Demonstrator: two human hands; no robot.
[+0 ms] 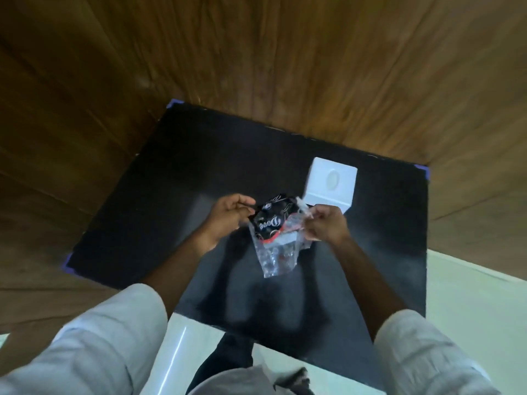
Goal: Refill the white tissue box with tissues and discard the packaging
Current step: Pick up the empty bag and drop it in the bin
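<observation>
Fingers [242, 201] of both hands pinch plastic packaging [275, 235] btwn them, nr white tissue box [330, 181].

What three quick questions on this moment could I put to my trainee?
1. True or false: the white tissue box stands on the black mat.
2. What do the left hand and right hand hold between them? A) a clear plastic wrapper with a black printed label B) a stack of loose tissues C) the box lid
3. Which hand is nearer the box?

Key:
1. True.
2. A, the wrapper, pinched at both sides above the mat.
3. The right hand.
</observation>
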